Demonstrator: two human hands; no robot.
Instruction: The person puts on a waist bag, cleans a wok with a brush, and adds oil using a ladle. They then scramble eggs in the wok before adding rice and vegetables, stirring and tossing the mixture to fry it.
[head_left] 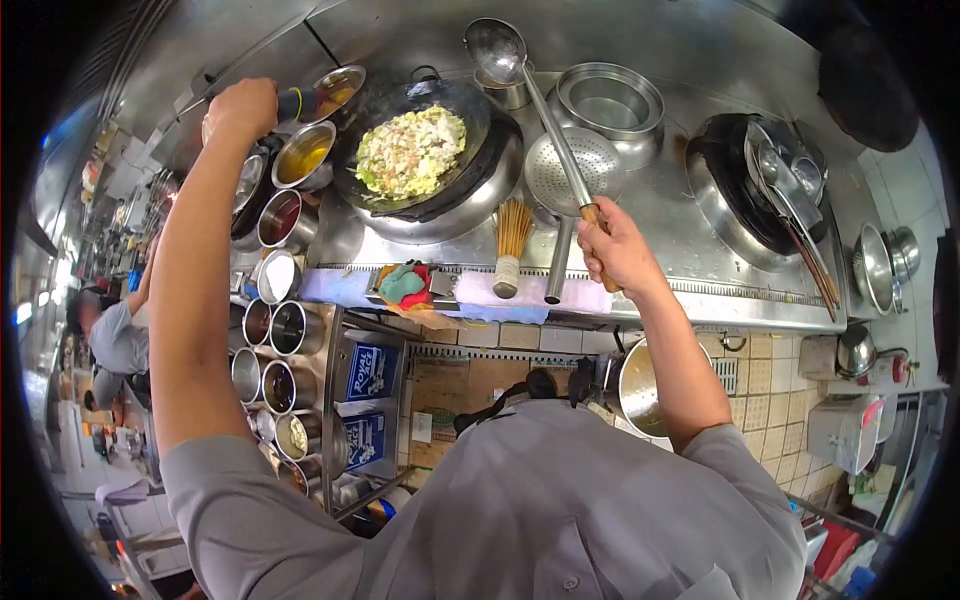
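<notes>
My right hand (622,248) is closed around the wooden grip of a long metal ladle (556,125). The ladle's round bowl is raised near the back wall, right of the wok (348,170). Fried rice (410,150) with yellow and green bits lies in this wok. At the far left my left hand (242,108) is closed around what looks like a dark bottle with a yellow ring (292,104); the fingers hide much of it. Beside it are a bowl of yellow liquid (304,157) and another metal bowl (341,88). A perforated skimmer (572,165) lies behind the ladle's handle.
A bamboo brush (511,245) and folded cloths (408,283) lie along the front edge. Several seasoning pots (288,220) line the left. A second wok (715,190) with utensils stands right, and a large pot (640,395) below. Another person (120,330) is at far left.
</notes>
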